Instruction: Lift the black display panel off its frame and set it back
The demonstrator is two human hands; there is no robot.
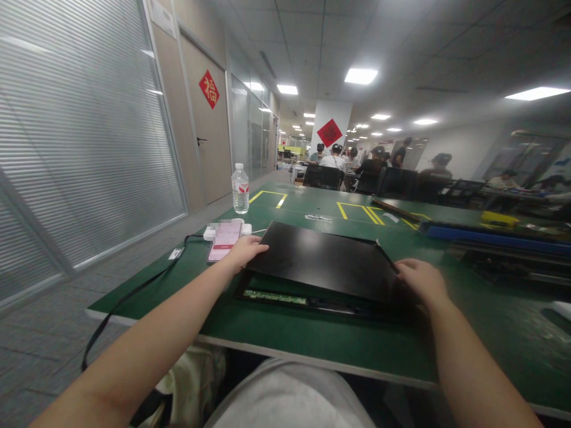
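A flat black panel (323, 261) lies tilted over a black chassis on the green table (267, 339); a green circuit strip (274, 296) shows under its near edge. My left hand (243, 249) grips the panel's left edge, fingers curled over it. My right hand (422, 280) holds the panel's right edge, fingers closed round the corner.
A phone with a pink screen (223, 240) and a white charger with a black cable (134, 294) lie left of the panel. A water bottle (240, 189) stands further back. Blue and black trays (495, 241) sit at the right. Several people sit at desks in the background.
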